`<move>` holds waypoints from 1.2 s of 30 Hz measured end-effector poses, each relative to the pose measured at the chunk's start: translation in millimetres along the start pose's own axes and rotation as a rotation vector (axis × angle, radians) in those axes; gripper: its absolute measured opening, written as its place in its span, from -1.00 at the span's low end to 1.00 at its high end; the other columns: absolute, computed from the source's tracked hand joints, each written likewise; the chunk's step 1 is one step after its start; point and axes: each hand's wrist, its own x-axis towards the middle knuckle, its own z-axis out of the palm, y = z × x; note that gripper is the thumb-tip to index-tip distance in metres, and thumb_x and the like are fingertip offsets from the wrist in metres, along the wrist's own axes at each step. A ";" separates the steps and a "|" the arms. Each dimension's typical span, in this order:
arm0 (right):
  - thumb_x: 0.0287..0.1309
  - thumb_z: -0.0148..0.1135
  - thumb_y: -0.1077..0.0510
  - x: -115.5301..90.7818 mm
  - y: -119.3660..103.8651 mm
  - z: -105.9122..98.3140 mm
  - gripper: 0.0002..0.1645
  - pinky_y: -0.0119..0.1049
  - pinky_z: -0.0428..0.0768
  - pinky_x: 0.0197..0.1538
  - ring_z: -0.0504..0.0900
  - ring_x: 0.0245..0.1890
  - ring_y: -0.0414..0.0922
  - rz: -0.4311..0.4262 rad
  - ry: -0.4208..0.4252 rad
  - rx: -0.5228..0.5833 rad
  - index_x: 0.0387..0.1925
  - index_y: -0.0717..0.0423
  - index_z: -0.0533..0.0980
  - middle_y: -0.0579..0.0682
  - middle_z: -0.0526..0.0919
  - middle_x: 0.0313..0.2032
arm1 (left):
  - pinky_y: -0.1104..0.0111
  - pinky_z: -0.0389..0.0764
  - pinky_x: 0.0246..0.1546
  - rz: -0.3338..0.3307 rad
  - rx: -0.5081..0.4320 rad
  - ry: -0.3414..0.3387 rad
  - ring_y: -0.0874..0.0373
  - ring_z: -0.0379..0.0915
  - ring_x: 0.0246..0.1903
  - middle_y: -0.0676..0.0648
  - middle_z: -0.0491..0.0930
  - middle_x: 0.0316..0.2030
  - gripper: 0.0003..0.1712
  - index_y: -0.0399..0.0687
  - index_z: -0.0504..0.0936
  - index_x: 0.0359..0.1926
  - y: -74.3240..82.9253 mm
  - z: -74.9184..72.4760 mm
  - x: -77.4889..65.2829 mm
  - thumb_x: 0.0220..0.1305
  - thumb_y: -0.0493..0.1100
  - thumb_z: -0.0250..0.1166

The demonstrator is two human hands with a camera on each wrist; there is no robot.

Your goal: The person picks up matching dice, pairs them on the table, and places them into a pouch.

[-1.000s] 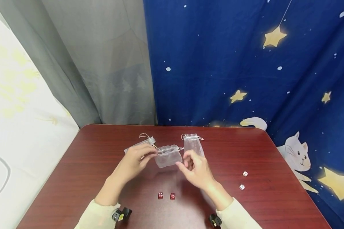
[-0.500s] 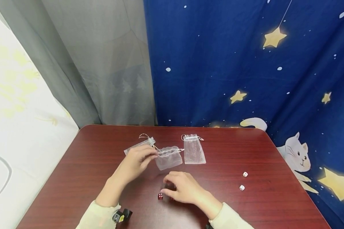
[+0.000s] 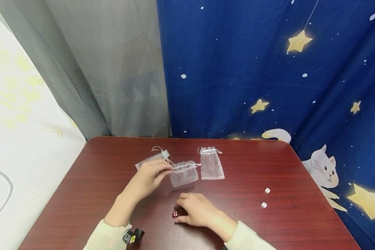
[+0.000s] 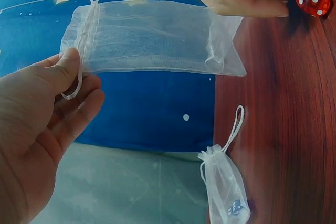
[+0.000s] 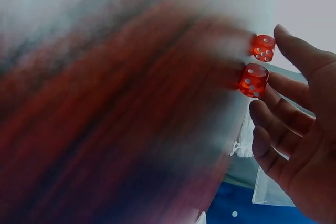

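My left hand (image 3: 147, 176) pinches the gathered top of a small white sheer drawstring bag (image 4: 147, 40) between thumb and fingers. The bag hangs with its cord loop at the thumb. Low over the table, my right hand (image 3: 197, 209) spreads its thumb and bent fingers around two translucent red dice. One red die (image 3: 175, 214) shows between its fingertips and thumb in the head view. The second red die (image 5: 254, 80) is hidden there, but the right wrist view shows it close before the fingers. Neither die is visibly pinched.
A second sheer bag (image 3: 211, 165) lies flat right of the held one. On the left lies a closed bag (image 4: 223, 179) with a blue die inside. Two white dice, a farther die (image 3: 267, 190) and a nearer die (image 3: 264, 205), sit on the table's right side.
My right hand has left the bag's side and come down toward me over the red dice, its fingers now around them. My left hand stays put, while the held bag hangs slightly lower.
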 end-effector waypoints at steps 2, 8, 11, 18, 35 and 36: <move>0.05 0.48 -0.28 0.9 -0.5 0.9 -0.68 -0.41 0.53 -0.33 0.40 -0.49 -0.40 -0.003 -0.012 -0.019 -0.32 -0.20 0.67 -0.34 0.45 -0.43 | 0.53 0.56 -0.23 -0.003 0.000 -0.005 0.25 0.59 -0.30 0.03 0.70 -0.32 -0.83 -0.15 0.74 -0.26 -0.1 0.0 -0.4 0.13 -0.42 0.46; 0.03 0.52 -0.18 2.8 -1.6 2.2 -0.77 -0.40 0.53 -0.33 0.42 -0.49 -0.39 -0.013 -0.020 -0.039 -0.37 -0.23 0.66 -0.35 0.45 -0.44 | 0.54 0.55 -0.23 -0.004 0.000 -0.013 0.25 0.59 -0.31 0.01 0.70 -0.32 -0.92 -0.15 0.74 -0.25 0.1 -0.3 -1.8 0.24 -0.35 0.42; 0.03 0.52 -0.19 3.7 -2.1 2.8 -0.77 -0.39 0.55 -0.30 0.48 -0.46 -0.37 -0.021 -0.023 -0.051 -0.38 -0.24 0.66 -0.35 0.47 -0.43 | 0.54 0.56 -0.23 -0.005 -0.003 -0.015 0.25 0.60 -0.31 -0.02 0.71 -0.32 -0.95 -0.16 0.74 -0.25 0.6 -0.1 -2.4 0.27 -0.32 0.40; 0.05 0.50 -0.20 5.0 -2.7 3.6 -0.79 -0.40 0.58 -0.28 0.56 -0.42 -0.35 -0.031 -0.027 -0.055 -0.37 -0.26 0.67 -0.36 0.50 -0.42 | 0.54 0.56 -0.22 -0.013 0.013 -0.018 0.25 0.60 -0.30 0.02 0.71 -0.32 -0.88 -0.16 0.74 -0.25 0.8 1.5 -3.1 0.17 -0.38 0.45; 0.13 0.47 -0.14 2.7 4.6 -2.7 -0.80 -0.40 0.55 -0.33 0.48 -0.45 -0.39 -0.015 0.025 0.005 -0.31 -0.18 0.67 -0.30 0.53 -0.40 | 0.56 0.56 -0.21 -0.040 0.043 -0.036 0.27 0.60 -0.30 0.05 0.71 -0.31 -0.83 -0.15 0.75 -0.26 0.6 1.4 -3.9 0.12 -0.40 0.48; 0.14 0.46 -0.13 2.9 5.4 -5.3 -0.80 -0.39 0.54 -0.34 0.48 -0.45 -0.39 -0.013 0.031 0.019 -0.31 -0.16 0.67 -0.29 0.54 -0.40 | 0.56 0.56 -0.20 -0.043 0.045 -0.039 0.27 0.60 -0.30 0.05 0.71 -0.30 -0.83 -0.15 0.75 -0.26 0.3 1.2 -3.9 0.12 -0.40 0.48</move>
